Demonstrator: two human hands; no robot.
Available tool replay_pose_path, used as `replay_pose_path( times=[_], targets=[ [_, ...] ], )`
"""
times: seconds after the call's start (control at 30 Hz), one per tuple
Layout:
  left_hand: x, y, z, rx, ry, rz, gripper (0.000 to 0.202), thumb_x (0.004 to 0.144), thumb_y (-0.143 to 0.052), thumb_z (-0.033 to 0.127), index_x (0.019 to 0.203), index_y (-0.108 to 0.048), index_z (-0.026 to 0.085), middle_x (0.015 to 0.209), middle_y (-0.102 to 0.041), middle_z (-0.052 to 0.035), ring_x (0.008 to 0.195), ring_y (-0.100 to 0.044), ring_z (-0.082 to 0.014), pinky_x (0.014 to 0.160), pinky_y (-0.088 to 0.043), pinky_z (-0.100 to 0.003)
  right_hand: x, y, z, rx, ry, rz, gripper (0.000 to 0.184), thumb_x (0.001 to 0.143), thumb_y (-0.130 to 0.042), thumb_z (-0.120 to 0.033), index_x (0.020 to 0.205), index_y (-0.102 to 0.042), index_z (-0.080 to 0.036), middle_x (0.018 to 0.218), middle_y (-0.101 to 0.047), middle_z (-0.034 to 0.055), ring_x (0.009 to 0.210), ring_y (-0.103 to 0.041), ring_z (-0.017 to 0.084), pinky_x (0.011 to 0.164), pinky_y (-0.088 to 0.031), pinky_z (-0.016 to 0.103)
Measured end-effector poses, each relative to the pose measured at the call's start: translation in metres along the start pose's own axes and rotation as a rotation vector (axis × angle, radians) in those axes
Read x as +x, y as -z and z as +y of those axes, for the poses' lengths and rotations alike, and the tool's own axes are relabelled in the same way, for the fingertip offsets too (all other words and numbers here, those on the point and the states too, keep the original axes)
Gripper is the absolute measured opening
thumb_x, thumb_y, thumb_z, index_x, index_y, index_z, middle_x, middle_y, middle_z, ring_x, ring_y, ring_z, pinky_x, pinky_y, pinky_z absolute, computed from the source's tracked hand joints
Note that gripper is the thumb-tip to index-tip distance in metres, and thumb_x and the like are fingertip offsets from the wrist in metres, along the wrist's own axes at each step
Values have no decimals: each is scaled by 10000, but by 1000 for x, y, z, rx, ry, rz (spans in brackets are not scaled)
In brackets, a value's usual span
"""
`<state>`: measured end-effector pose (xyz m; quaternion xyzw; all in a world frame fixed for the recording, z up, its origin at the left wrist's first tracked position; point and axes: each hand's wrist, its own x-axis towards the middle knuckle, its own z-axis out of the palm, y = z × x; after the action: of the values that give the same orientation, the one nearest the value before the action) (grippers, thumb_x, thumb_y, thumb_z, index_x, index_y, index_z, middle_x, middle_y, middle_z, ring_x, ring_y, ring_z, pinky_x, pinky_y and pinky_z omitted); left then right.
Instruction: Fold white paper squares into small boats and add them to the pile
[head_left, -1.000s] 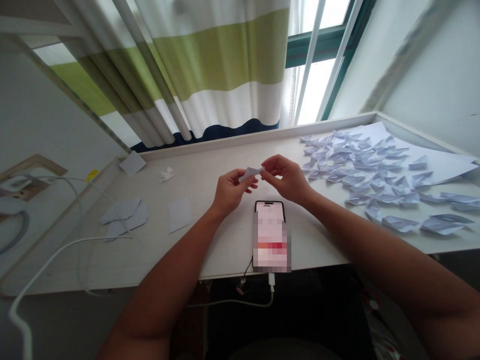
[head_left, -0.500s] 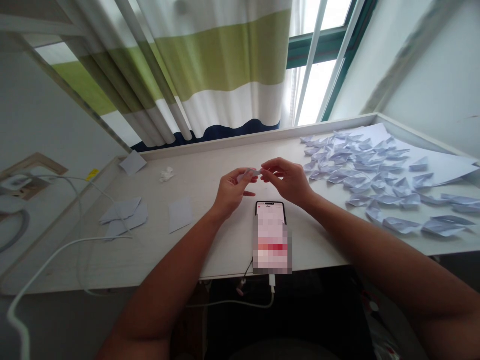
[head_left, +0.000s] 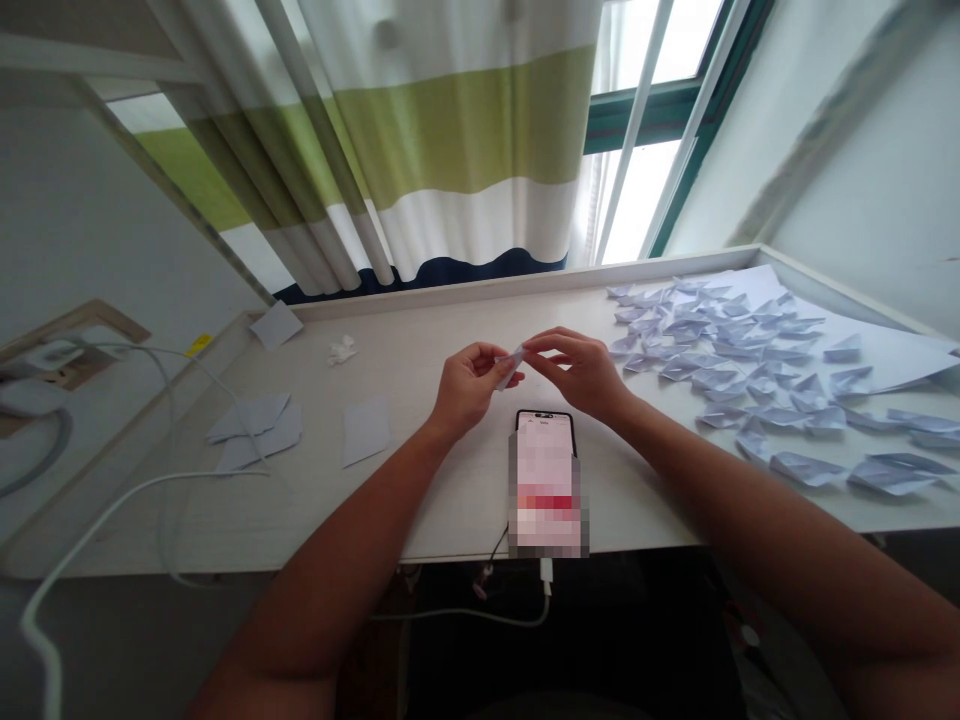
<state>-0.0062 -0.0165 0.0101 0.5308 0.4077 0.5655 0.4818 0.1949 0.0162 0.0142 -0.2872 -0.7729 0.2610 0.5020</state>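
Note:
Between my hands, above the white desk, is a small folded piece of white paper (head_left: 510, 371). My left hand (head_left: 471, 385) pinches its lower left part between thumb and fingers. At its upper right tip, the thumb and forefinger of my right hand (head_left: 579, 370) are closed on the paper. My fingers cover part of it, so its full shape is hidden. Just below my hands a phone (head_left: 546, 455) lies face up, its screen lit and partly blurred out. To the right spread many folded paper boats (head_left: 724, 380).
Loose paper sheets (head_left: 274, 430) and a single paper slip (head_left: 366, 432) lie on the left of the desk (head_left: 435, 510). A crumpled scrap (head_left: 343, 350) sits farther back. A white cable (head_left: 112, 510) crosses the left side. Larger white sheets (head_left: 885, 350) lie behind the boats.
The folded paper has turned from nearly level to a slant, its right end raised, and more of its face shows. Both hands still grip it. The camera view has shifted slightly.

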Motion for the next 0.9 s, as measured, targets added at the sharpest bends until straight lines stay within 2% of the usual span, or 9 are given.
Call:
replay_pose_path(
  times=[0.13,0.2,0.33,0.47,0.6,0.77,0.9],
  targets=[
    [-1,-1,0,57,-42,-17,513,785,-940,601,932,-726,159,1186,-828,-140,936,-829,-240,842,-698,-403,1,0,3,2,9,-50,221,1022,-750,-467,981,-812,-259,1024,-782,79,903,-768,241,832,-720,467],
    [-2,-2,1,110,-70,-32,464,842,-897,586,944,-728,166,1269,-810,-149,989,-819,-246,826,-695,-393,1,-1,5,-2,3,-57,232,1033,-728,-462,946,-781,-254,992,-766,74,886,-753,239,829,-711,469],
    [-3,-1,2,234,-174,-20,355,899,-856,523,940,-744,188,1171,-832,-120,1036,-796,-246,858,-659,-372,1,-2,8,20,-37,-73,242,1024,-724,-472,919,-726,-254,979,-754,67,894,-730,247,861,-696,493],
    [-1,2,1,314,-202,-17,321,873,-886,497,951,-778,205,978,-831,-67,954,-781,-222,863,-623,-351,0,-3,11,82,-131,-105,298,969,-776,-535,895,-712,-254,963,-772,62,922,-741,264,924,-682,520],
    [0,2,-2,235,-192,8,336,822,-930,472,919,-774,192,914,-817,-55,848,-764,-194,810,-613,-337,1,-6,11,191,-198,-58,362,879,-864,-584,878,-735,-246,935,-792,62,922,-758,269,937,-673,514],
    [2,-2,-4,85,-197,43,408,740,-994,420,972,-745,195,891,-809,-37,864,-798,-201,861,-633,-356,2,-11,7,343,-241,70,489,711,-994,-608,845,-688,-251,863,-781,22,852,-759,236,876,-680,461],
    [3,-2,-1,64,-189,53,421,725,-996,393,981,-733,187,900,-821,-45,876,-812,-212,869,-645,-366,2,-12,9,392,-296,44,515,714,-981,-643,930,-763,-230,899,-808,48,871,-776,234,864,-672,436]
  ],
)
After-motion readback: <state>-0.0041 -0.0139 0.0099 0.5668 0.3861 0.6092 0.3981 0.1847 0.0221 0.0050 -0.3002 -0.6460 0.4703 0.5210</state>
